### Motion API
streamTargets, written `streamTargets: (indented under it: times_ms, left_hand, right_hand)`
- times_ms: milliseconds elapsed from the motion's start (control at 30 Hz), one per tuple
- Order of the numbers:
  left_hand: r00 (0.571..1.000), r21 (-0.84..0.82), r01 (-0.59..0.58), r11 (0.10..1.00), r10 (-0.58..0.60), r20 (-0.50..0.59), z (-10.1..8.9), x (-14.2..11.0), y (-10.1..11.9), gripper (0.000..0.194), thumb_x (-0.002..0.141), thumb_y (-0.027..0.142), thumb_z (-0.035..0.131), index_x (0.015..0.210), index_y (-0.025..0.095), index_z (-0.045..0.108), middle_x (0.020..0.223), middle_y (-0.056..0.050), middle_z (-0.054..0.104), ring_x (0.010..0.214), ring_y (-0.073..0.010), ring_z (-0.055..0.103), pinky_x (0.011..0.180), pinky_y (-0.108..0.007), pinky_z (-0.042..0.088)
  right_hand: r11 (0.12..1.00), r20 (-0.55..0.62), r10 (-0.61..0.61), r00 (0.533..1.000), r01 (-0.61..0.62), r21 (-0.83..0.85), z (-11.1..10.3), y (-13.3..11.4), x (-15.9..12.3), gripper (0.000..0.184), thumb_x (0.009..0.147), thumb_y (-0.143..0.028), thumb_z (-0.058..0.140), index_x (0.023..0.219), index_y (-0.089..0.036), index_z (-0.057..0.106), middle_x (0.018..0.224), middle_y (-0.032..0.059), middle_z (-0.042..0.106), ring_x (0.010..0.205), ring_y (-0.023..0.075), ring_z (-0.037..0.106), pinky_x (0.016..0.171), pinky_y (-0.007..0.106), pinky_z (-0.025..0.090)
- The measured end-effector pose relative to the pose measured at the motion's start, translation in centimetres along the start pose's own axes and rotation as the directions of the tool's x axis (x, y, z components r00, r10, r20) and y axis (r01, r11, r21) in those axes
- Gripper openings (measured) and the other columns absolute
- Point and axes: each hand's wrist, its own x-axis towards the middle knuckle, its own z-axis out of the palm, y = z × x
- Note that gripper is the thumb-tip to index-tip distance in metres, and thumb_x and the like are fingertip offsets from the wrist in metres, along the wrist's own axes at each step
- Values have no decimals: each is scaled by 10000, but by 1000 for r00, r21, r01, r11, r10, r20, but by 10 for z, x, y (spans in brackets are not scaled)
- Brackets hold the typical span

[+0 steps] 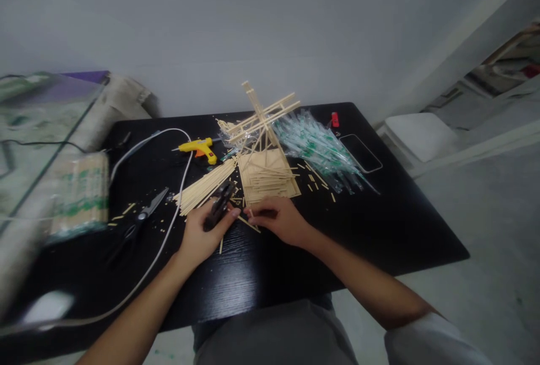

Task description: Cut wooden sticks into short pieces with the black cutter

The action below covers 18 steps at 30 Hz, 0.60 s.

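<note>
Clasping a dark plier-like tool (pixel 219 206) near frame centre: left hand (pixel 203 233), grip closed round it. Right hand (pixel 278 220) just beside, grip pinching a thin stick (pixel 251 212). Stick structure (pixel 262 116) stands above centre, black surface (pixel 363 230).

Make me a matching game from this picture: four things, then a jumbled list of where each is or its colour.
1. Glue gun
2. Scissors
3. Black hand tool
4. Small red object

A. Held in the left hand
B. Near the table's far right corner
C. Yellow
D. Left of the fanned wooden sticks

Pairs: 1-C, 2-D, 3-A, 4-B
</note>
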Motion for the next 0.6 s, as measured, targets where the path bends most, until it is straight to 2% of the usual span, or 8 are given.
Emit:
streamTargets:
  times_ms: [167, 367, 433, 600]
  left_hand:
    - [988, 79, -135, 988, 127, 93, -3, 1, 8, 152, 886, 331, 684, 872, 185, 724, 773, -6, 738, 666, -152, 653, 655, -249, 497]
    - [926, 167, -366, 916, 340, 164, -9, -1, 19, 128, 877, 173, 601, 951, 179, 705, 804, -12, 762, 671, -140, 685, 686, -228, 528]
    - [919, 168, -384, 908, 359, 162, -8, -5, 19, 130, 876, 163, 599, 953, 176, 702, 810, -15, 766, 684, -142, 695, 690, -224, 536]
    - [934, 148, -343, 928, 320, 160, -5, -19, 16, 109, 899, 186, 634, 958, 183, 726, 863, -29, 783, 726, -148, 712, 713, -227, 556]
  right_hand:
    - [1000, 8, 30, 1000, -30, 7, 7, -6, -3, 129, 773, -291, 842, 823, -177, 809, 763, 23, 761, 713, 179, 674, 673, 277, 498]
    - [988, 31, -89, 996, 92, -128, 8, -6, -3, 72, 780, -211, 826, 800, -163, 776, 736, -2, 755, 710, 169, 672, 696, 263, 510]
    - [978, 39, -96, 995, 101, -181, 10, -3, -4, 63, 779, -175, 825, 792, -157, 766, 736, -5, 757, 707, 164, 677, 700, 257, 514]
    - [966, 41, -89, 995, 96, -240, 18, 5, -14, 90, 781, -130, 828, 812, -155, 747, 795, 5, 777, 741, 169, 708, 729, 252, 529]
